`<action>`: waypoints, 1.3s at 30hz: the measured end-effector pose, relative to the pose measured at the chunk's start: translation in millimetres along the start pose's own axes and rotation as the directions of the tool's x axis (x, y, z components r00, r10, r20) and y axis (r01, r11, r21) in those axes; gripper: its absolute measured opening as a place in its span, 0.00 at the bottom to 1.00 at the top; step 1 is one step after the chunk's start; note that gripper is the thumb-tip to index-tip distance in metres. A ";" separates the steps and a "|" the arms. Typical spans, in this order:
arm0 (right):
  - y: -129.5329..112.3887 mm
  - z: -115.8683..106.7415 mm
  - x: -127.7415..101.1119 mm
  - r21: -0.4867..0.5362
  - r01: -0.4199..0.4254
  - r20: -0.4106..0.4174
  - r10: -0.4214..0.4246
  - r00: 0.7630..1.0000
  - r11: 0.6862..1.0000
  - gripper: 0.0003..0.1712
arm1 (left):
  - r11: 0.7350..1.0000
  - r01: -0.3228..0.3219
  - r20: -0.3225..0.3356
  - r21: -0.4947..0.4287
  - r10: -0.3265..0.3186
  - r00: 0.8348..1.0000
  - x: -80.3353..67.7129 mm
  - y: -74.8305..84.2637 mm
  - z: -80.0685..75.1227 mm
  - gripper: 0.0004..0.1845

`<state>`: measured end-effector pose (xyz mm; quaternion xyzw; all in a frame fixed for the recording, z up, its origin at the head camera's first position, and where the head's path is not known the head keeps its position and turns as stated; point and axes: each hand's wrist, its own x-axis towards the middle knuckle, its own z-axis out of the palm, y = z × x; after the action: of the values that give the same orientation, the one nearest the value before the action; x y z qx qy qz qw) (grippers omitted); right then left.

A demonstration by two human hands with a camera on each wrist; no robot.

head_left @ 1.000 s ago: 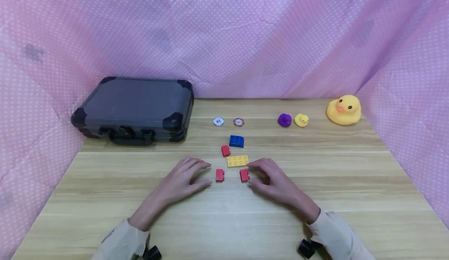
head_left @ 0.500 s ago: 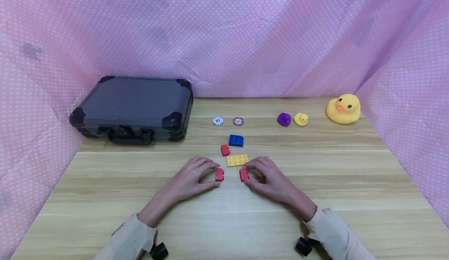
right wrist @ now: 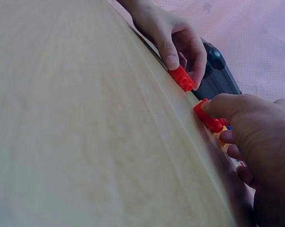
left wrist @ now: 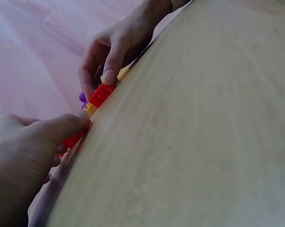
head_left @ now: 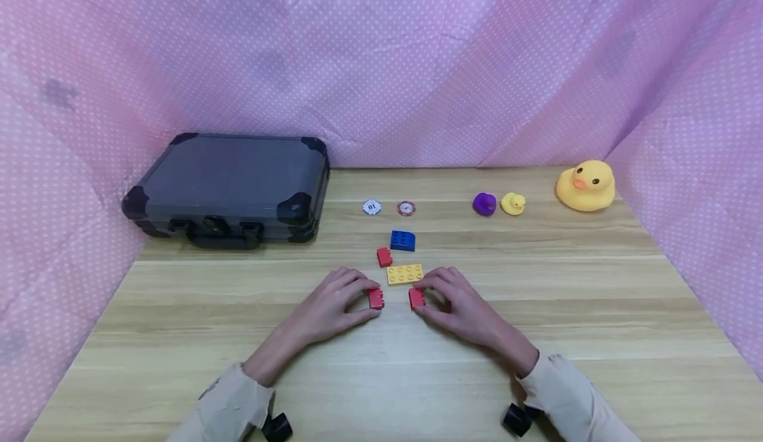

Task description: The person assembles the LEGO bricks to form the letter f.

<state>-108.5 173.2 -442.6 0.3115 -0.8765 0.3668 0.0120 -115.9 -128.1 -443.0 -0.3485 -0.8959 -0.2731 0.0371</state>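
In the head view, my left hand [head_left: 334, 306] pinches a red toy brick [head_left: 376, 298] between thumb and fingers, its studs facing right. Opposite it, my right hand [head_left: 459, 303] pinches a second red toy brick [head_left: 416, 299] the same way. A short gap of bare tabletop lies between these two bricks. The right wrist view shows the left brick [right wrist: 182, 78] under the left thumb and the right brick [right wrist: 208, 118] under the right thumb. Just beyond lies a yellow eight-stud brick [head_left: 405, 274], beside a third red brick [head_left: 384, 257] and a blue brick [head_left: 403, 240].
A closed dark case [head_left: 229, 180] stands at the back left. Behind the bricks lie a white chip [head_left: 372, 207] and a red-rimmed chip [head_left: 406, 209]. Farther right are a purple duck [head_left: 485, 204], a small yellow duck [head_left: 513, 203] and a large yellow duck [head_left: 586, 185].
My left hand has moved right, and its thumb and fingers have come together on the left red brick. My right hand has shifted slightly left and taken hold of the right red brick.
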 end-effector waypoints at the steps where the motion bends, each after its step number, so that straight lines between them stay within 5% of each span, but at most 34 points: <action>1: -0.1 -0.1 -0.1 0.003 -0.001 0.000 0.001 1.000 1.000 0.19 | 1.000 -0.001 -0.003 0.002 0.001 1.000 0.1 0.1 0.3 0.22; 21: -2.9 -3.9 -1.3 0.076 -0.068 0.039 0.065 0.997 0.995 0.19 | 1.000 0.008 -0.011 0.000 -0.008 1.000 2.0 5.1 3.8 0.19; 39: -6.0 -11.3 2.1 0.169 -0.119 0.086 0.106 0.991 0.978 0.19 | 0.995 0.035 -0.007 -0.097 -0.036 0.999 8.8 14.4 9.6 0.21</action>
<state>-109.2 176.2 -430.0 0.2751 -0.8573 0.4296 -0.0695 -112.0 -109.1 -442.2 -0.3329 -0.8874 -0.3185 0.0189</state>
